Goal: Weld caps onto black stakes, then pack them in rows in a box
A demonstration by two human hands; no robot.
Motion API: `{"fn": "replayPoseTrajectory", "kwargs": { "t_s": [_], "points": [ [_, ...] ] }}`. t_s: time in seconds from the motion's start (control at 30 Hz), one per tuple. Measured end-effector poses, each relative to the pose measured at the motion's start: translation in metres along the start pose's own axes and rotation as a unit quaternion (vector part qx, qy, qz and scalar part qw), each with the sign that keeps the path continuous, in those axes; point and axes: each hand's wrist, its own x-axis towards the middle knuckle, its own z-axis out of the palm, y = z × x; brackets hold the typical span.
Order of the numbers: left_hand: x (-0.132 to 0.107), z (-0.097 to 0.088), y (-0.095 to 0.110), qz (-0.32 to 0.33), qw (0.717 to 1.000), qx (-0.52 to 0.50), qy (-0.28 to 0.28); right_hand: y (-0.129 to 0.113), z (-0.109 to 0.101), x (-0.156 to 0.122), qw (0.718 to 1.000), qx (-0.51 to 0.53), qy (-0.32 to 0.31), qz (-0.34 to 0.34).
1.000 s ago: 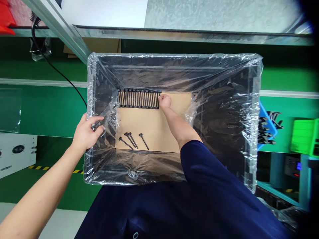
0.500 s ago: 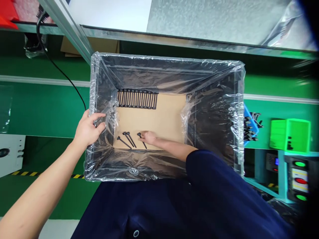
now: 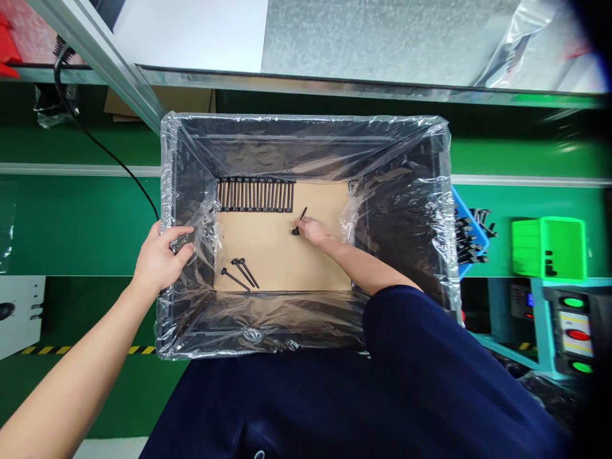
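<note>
A black crate (image 3: 306, 121) lined with clear plastic film stands before me. My left hand (image 3: 160, 258) grips its left rim, thumb and forefinger reaching over the inside and the other fingers mostly hidden. Inside, my right hand (image 3: 313, 231) pinches a black rod-shaped part with a thick head (image 3: 296, 231), just above the cardboard sheet (image 3: 277, 248). The held part tilts, head toward me. Three similar loose black parts (image 3: 241, 273) lie at the near left of the sheet. Along the far left side, several more form a tight row of black parts (image 3: 255, 195).
Right of the crate are a blue bin (image 3: 471, 242) with black parts, a green bin (image 3: 549, 248) and a button box (image 3: 576, 335). A metal shelf (image 3: 358, 48) and its post (image 3: 115, 60) stand beyond the crate. A black cable (image 3: 115, 156) hangs at the left.
My right hand has carried the black part away from the loose ones, rightward and farther back, turning it. My left hand stays on the rim. The whole view has shifted slightly.
</note>
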Motion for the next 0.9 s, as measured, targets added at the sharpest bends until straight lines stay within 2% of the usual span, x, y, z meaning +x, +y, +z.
{"fn": "replayPoseTrajectory", "kwargs": {
  "t_s": [0.1, 0.23, 0.5, 0.7, 0.9],
  "points": [
    [0.0, -0.001, 0.0, 0.003, 1.0, 0.005, 0.001, 0.029, -0.006, 0.019, 1.0, -0.02, 0.013, 0.01],
    [0.0, -0.001, 0.001, 0.006, 1.0, 0.012, 0.002, 0.043, -0.012, 0.042, 0.998, -0.042, 0.042, -0.012],
    [-0.001, -0.002, 0.0, 0.02, 1.0, 0.008, 0.005, 0.041, -0.018, 0.069, 0.997, 0.01, 0.077, -0.005],
    [0.0, 0.0, -0.004, 0.033, 0.999, 0.006, 0.009, 0.039, -0.011, 0.07, 0.994, 0.045, 0.099, 0.007],
    [0.0, 0.0, -0.004, 0.033, 0.999, 0.004, 0.009, 0.033, -0.007, 0.067, 0.994, 0.031, 0.102, 0.028]
  ]
}}
